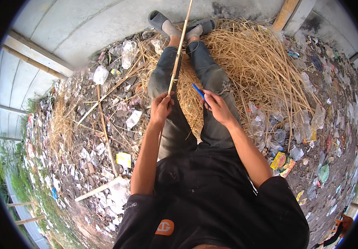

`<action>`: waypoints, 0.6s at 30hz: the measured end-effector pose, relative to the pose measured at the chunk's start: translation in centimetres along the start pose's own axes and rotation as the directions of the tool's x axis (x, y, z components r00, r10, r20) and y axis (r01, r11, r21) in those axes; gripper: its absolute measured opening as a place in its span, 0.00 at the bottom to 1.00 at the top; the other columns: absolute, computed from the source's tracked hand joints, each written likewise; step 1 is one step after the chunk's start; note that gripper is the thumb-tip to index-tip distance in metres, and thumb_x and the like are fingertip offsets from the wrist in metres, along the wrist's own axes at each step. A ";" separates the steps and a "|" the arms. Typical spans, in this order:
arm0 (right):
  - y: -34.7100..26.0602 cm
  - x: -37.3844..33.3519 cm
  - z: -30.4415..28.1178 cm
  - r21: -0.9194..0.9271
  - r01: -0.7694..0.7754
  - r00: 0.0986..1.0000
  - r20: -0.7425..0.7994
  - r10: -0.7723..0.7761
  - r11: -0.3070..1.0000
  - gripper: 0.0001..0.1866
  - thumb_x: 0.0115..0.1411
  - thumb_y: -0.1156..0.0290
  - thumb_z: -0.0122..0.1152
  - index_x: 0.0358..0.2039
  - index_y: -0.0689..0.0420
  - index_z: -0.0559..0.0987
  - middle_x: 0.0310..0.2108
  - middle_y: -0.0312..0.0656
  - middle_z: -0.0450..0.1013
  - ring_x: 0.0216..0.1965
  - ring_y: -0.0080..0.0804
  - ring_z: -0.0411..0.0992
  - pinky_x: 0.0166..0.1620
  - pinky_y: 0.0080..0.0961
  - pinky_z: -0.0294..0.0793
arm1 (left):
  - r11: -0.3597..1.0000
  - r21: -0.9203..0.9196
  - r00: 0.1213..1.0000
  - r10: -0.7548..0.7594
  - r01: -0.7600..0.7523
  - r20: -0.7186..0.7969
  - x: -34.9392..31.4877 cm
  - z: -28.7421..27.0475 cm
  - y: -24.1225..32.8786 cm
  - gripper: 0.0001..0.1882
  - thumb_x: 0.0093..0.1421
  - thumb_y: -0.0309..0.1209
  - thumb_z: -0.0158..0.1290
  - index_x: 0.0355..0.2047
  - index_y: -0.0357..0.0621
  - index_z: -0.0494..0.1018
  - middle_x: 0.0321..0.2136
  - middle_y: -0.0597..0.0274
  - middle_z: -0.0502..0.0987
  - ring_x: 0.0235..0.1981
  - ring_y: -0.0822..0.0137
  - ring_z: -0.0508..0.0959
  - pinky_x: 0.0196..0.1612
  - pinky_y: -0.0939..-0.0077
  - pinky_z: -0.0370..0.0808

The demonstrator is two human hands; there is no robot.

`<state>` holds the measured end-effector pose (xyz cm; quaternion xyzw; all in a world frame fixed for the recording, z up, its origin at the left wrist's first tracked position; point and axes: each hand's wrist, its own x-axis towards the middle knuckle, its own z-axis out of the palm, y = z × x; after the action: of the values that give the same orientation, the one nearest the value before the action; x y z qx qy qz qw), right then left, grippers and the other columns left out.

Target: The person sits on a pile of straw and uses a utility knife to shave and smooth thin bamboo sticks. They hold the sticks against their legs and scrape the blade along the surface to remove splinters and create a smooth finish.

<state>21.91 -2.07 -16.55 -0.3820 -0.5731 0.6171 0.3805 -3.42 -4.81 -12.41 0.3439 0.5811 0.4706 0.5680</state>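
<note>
In my left hand (162, 108), the fingers are closed around a long, thin bamboo stick (178, 62). It rises from my fist between my legs and runs out past the top of the picture. Small nodes or nicks show on it just above my grip. My right hand (219, 108), a little apart from the stick, grips a slim blue tool (199, 90) pointing up and left toward the stick. Whether this tool has a blade, I cannot tell. My legs in dark, worn trousers stretch ahead, with grey slippers (159, 20) on the feet.
Dry straw or thin strips (253, 58) lie heaped around my legs. Plastic litter (133, 119) covers the ground on both sides. Loose bamboo sticks (104, 128) lie at my left, a yellow packet (279, 161) at my right. A grey wall (91, 25) stands ahead, with wooden posts (286, 14).
</note>
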 end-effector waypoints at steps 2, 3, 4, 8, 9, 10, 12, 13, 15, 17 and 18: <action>-2.0 -0.1 1.4 -0.287 0.076 0.996 -0.022 -0.085 0.955 0.24 0.72 0.63 0.52 0.63 0.64 0.66 0.30 0.34 0.73 0.30 0.22 0.67 0.35 0.23 0.68 | 0.999 -0.050 0.999 -0.014 0.016 0.030 -0.6 0.1 0.2 0.17 0.70 0.33 0.47 0.54 0.36 0.74 0.24 0.71 0.72 0.14 0.81 0.62 0.19 0.83 0.56; -3.2 -0.2 2.0 -0.325 0.109 0.994 0.004 -0.114 0.939 0.22 0.71 0.64 0.51 0.59 0.64 0.67 0.29 0.38 0.73 0.30 0.28 0.70 0.35 0.27 0.69 | 0.997 -0.075 0.999 -0.019 0.023 0.047 -1.0 0.2 0.3 0.17 0.70 0.33 0.48 0.54 0.36 0.74 0.24 0.71 0.72 0.14 0.81 0.61 0.19 0.83 0.56; -4.2 -0.2 2.6 -0.362 0.143 0.989 0.030 -0.142 0.921 0.19 0.71 0.65 0.51 0.56 0.64 0.69 0.29 0.42 0.74 0.30 0.33 0.73 0.35 0.31 0.70 | 0.995 -0.092 0.998 -0.020 0.026 0.063 -1.2 0.5 0.5 0.16 0.70 0.33 0.48 0.52 0.36 0.74 0.24 0.71 0.71 0.14 0.81 0.61 0.19 0.83 0.57; -4.2 0.5 3.8 -0.541 0.220 0.974 0.084 -0.209 0.811 0.17 0.71 0.59 0.50 0.44 0.62 0.71 0.27 0.53 0.76 0.32 0.57 0.77 0.36 0.46 0.73 | 0.993 -0.118 0.994 -0.016 0.029 0.113 -1.8 1.4 0.5 0.14 0.71 0.34 0.48 0.47 0.37 0.75 0.25 0.71 0.71 0.15 0.80 0.61 0.20 0.82 0.57; -4.3 0.7 3.9 -0.602 0.201 0.979 0.094 -0.181 0.773 0.18 0.71 0.57 0.49 0.44 0.62 0.71 0.27 0.54 0.76 0.32 0.58 0.77 0.35 0.48 0.73 | 0.993 -0.116 0.992 -0.016 0.031 0.124 -2.0 1.8 0.7 0.13 0.71 0.34 0.48 0.46 0.38 0.75 0.25 0.71 0.71 0.15 0.80 0.61 0.20 0.82 0.56; -4.2 1.0 4.1 -0.681 0.195 0.979 0.089 -0.185 0.706 0.23 0.71 0.50 0.47 0.42 0.61 0.73 0.25 0.56 0.77 0.30 0.59 0.77 0.33 0.50 0.74 | 0.990 -0.132 0.994 -0.040 0.052 0.098 -2.3 2.2 0.7 0.12 0.71 0.35 0.48 0.42 0.40 0.75 0.25 0.71 0.70 0.14 0.80 0.61 0.19 0.83 0.56; -4.5 1.5 4.4 -0.759 0.134 0.989 0.058 -0.139 0.637 0.25 0.71 0.48 0.46 0.39 0.61 0.75 0.24 0.55 0.77 0.29 0.59 0.77 0.32 0.51 0.75 | 0.992 -0.111 0.994 -0.048 0.059 0.097 -3.0 2.7 1.1 0.12 0.72 0.35 0.47 0.43 0.39 0.75 0.22 0.73 0.69 0.15 0.81 0.61 0.18 0.84 0.55; -4.7 1.7 4.5 -0.794 0.104 0.992 0.042 -0.117 0.599 0.26 0.71 0.47 0.46 0.38 0.60 0.76 0.23 0.55 0.77 0.29 0.58 0.77 0.32 0.51 0.75 | 0.993 -0.100 0.994 -0.053 0.063 0.096 -3.3 2.8 1.1 0.13 0.72 0.35 0.47 0.44 0.38 0.76 0.20 0.74 0.68 0.15 0.82 0.61 0.18 0.84 0.54; -5.0 2.4 3.9 -0.831 0.132 0.983 0.039 -0.180 0.540 0.28 0.71 0.45 0.46 0.36 0.60 0.77 0.21 0.55 0.76 0.26 0.60 0.77 0.29 0.51 0.74 | 0.998 -0.044 0.997 -0.039 0.042 0.067 -4.0 3.0 1.2 0.13 0.72 0.36 0.47 0.42 0.39 0.76 0.19 0.74 0.67 0.15 0.82 0.60 0.18 0.84 0.55; -4.9 2.8 3.3 -0.863 0.148 0.977 0.052 -0.206 0.483 0.28 0.70 0.44 0.47 0.34 0.60 0.77 0.19 0.55 0.75 0.25 0.60 0.76 0.28 0.50 0.74 | 0.999 0.031 0.999 -0.024 0.022 0.045 -4.3 3.0 0.8 0.13 0.72 0.36 0.47 0.42 0.39 0.76 0.19 0.75 0.66 0.14 0.82 0.60 0.18 0.84 0.55; -4.6 2.9 3.2 -0.876 0.156 0.977 0.070 -0.200 0.457 0.29 0.70 0.44 0.47 0.33 0.60 0.77 0.18 0.55 0.75 0.24 0.60 0.76 0.28 0.50 0.74 | 0.997 0.078 0.999 -0.015 0.013 0.032 -4.4 2.9 0.4 0.14 0.72 0.36 0.47 0.43 0.39 0.76 0.18 0.75 0.66 0.14 0.83 0.60 0.18 0.84 0.54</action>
<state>17.92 -0.57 -11.90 -0.4737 -0.8358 0.1857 0.2064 -0.11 -8.32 -10.28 0.3694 0.5921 0.4378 0.5668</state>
